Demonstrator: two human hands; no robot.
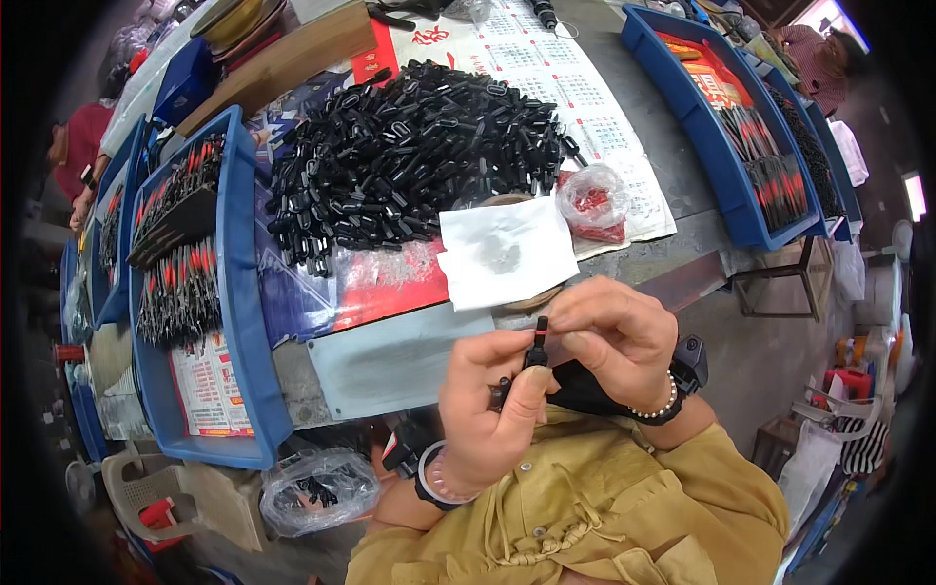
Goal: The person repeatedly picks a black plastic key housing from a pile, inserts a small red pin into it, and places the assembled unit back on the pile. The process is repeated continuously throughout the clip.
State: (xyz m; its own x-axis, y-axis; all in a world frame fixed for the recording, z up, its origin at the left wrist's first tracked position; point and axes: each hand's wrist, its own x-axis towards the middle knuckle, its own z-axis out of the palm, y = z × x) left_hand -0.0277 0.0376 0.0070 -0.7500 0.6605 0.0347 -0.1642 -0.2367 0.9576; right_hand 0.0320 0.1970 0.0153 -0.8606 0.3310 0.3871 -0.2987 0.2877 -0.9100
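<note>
Hands meet just above my chest, and between them I see a small black plastic part [534, 351] with a red tip, standing roughly upright. My left hand [487, 409] has its grip closed around the part's lower body, thumb pressed along the side. My right hand [616, 336] pinches the top end with its fingertips, so the part sits between the two grips, touching both.

Just beyond the hands lies the grey bench [390, 361], its edge near my knuckles. On it rests a white paper sheet [505, 252] with a grey smudge, and behind that a large heap of black plastic parts [409, 156], glossy and jumbled. A clear bag of red pieces [593, 200] lies beside the sheet. Printed paper covers much of the bench.

Blue plastic trays [239, 292] flank the heap left and right, holding rows of black and red pieces. Below the bench on the left sits another clear plastic bag [317, 487]. Far right, another person [819, 58] sits.
</note>
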